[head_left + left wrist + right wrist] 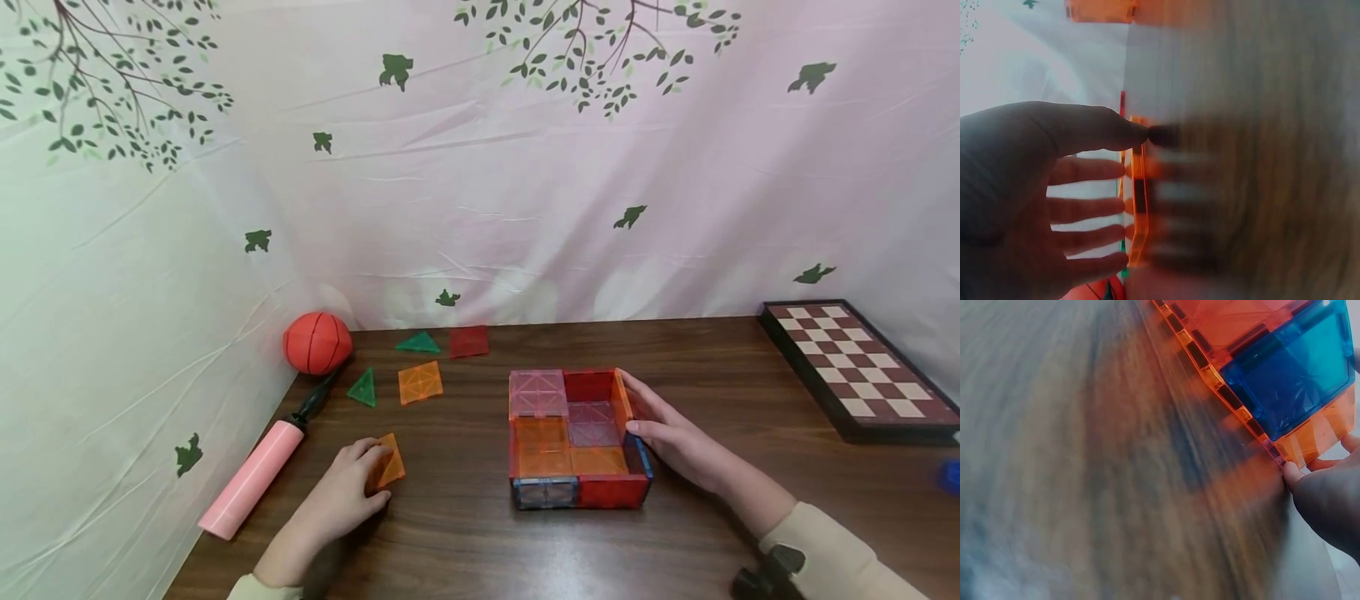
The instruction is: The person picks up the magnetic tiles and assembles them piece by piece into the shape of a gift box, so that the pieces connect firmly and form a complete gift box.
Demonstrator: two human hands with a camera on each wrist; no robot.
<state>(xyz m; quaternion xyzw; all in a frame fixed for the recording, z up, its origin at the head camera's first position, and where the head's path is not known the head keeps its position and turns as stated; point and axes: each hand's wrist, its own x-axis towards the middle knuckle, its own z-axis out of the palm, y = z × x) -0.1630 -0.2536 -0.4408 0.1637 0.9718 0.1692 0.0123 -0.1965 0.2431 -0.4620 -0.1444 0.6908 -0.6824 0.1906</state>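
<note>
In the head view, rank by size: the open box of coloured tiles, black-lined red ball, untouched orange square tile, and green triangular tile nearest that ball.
1. Open box of coloured tiles
2. Red ball
3. Orange square tile
4. Green triangular tile

Round red ball [317,342] on the left, pink-and-black cylindrical pump [257,475] just beside it, and far right, a black-framed brown-and-cream checkered board [858,362]!

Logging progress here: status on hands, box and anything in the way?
Left hand gripping orange tile. Right hand holding box at its right side. Nothing visible between tile and box.
</note>
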